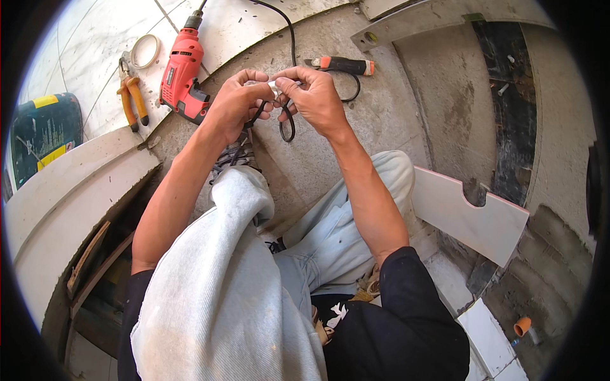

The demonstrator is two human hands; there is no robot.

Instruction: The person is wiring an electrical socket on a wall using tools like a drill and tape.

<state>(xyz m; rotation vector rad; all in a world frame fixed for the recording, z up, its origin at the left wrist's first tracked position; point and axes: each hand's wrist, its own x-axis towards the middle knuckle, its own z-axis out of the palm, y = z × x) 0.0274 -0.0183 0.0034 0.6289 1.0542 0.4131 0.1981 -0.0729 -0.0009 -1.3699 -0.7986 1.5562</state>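
Observation:
My left hand [244,101] and my right hand [305,101] meet above the floor, fingers closed round a small pale piece [276,89], perhaps a plug, on a black cord [289,132]. The cord loops below them; fingers hide part of the piece. Left of my hands lies a red power drill [181,70] with a black chuck. Beside it are yellow-and-black pliers [133,98] and a roll of pale tape [145,51]. Just behind my right hand lies an orange-and-black cutter [343,65] on the concrete.
My jean-covered legs [241,267] are below. A green container [44,140] stands at left, by a pale ledge [82,178] over a dark opening. At right are a notched tile [470,216], a perforated strip [406,25], rough cement [546,267] and an orange pipe fitting [522,326].

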